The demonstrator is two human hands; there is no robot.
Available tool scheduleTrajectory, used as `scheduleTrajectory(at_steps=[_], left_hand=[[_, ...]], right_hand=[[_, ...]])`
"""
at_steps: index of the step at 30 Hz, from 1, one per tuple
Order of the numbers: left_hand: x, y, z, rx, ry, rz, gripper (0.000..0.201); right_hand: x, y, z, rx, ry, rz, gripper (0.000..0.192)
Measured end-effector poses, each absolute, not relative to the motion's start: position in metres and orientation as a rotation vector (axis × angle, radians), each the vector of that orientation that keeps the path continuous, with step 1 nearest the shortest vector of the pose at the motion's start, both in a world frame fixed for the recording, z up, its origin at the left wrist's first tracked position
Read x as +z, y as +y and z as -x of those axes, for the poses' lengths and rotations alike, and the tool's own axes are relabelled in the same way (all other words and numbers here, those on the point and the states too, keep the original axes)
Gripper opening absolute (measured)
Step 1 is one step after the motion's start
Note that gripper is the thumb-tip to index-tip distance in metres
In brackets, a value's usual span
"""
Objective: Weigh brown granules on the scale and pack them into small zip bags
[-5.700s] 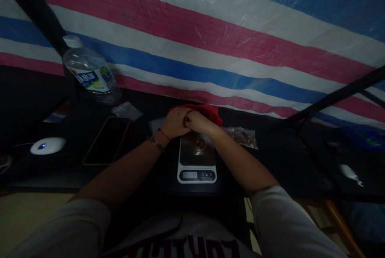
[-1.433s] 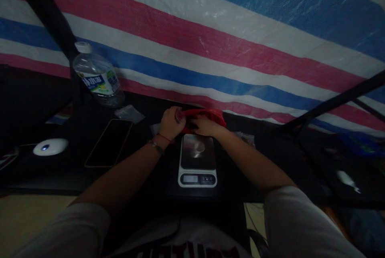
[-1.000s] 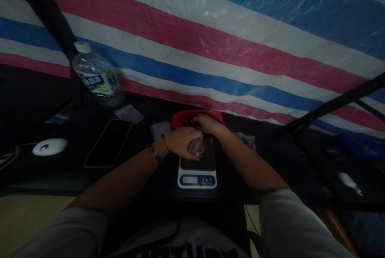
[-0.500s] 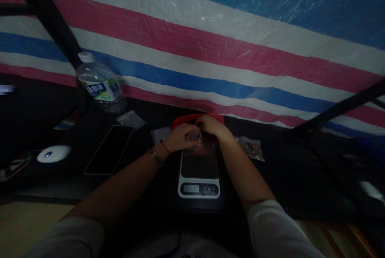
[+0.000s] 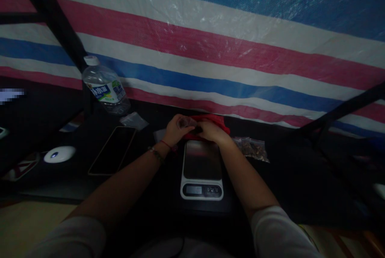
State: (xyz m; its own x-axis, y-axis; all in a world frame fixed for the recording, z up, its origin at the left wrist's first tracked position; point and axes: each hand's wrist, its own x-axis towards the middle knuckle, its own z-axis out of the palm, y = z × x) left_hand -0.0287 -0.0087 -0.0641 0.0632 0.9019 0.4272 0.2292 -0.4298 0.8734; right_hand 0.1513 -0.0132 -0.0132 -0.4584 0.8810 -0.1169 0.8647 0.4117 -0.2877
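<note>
My left hand (image 5: 176,129) grips a small clear cup (image 5: 184,122) and holds it against the red bag (image 5: 214,121) at the back of the dark table. My right hand (image 5: 210,130) rests on the red bag, pinching its edge next to the cup. Just in front of both hands lies a digital kitchen scale (image 5: 202,168) with a bare steel platform and a small display at the near end. What is inside the cup and the bag is too dark to tell.
A water bottle (image 5: 105,87) stands at the back left, a small clear packet (image 5: 133,120) below it. A phone (image 5: 112,150) lies left of the scale, a white puck with a blue light (image 5: 59,154) further left. A clear bag of brown bits (image 5: 251,148) lies right. A striped tarp (image 5: 210,41) hangs behind.
My left hand lifted the clear cup off the scale platform and carried it back to the red bag. My right hand stayed on the bag. The scale platform is now bare.
</note>
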Motion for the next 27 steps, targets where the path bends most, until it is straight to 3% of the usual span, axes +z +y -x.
scheduleTrajectory(at_steps=[11, 17, 23, 27], left_hand=[[-0.066, -0.008, 0.027, 1.343, 0.902, -1.642, 0.043], [-0.074, -0.006, 0.023, 1.290, 0.836, -1.547, 0.066], [-0.074, -0.004, 0.024, 1.233, 0.810, -1.577, 0.042], [-0.066, -0.009, 0.025, 1.154, 1.006, -1.863, 0.038]], right_hand=[[-0.012, -0.012, -0.148, 0.414, -2.645, 1.587, 0.031], [-0.012, -0.008, -0.151, 0.380, -2.661, 1.612, 0.026], [-0.013, -0.011, -0.153, 0.405, -2.634, 1.647, 0.032], [-0.014, -0.010, -0.152, 0.398, -2.628, 1.661, 0.027]])
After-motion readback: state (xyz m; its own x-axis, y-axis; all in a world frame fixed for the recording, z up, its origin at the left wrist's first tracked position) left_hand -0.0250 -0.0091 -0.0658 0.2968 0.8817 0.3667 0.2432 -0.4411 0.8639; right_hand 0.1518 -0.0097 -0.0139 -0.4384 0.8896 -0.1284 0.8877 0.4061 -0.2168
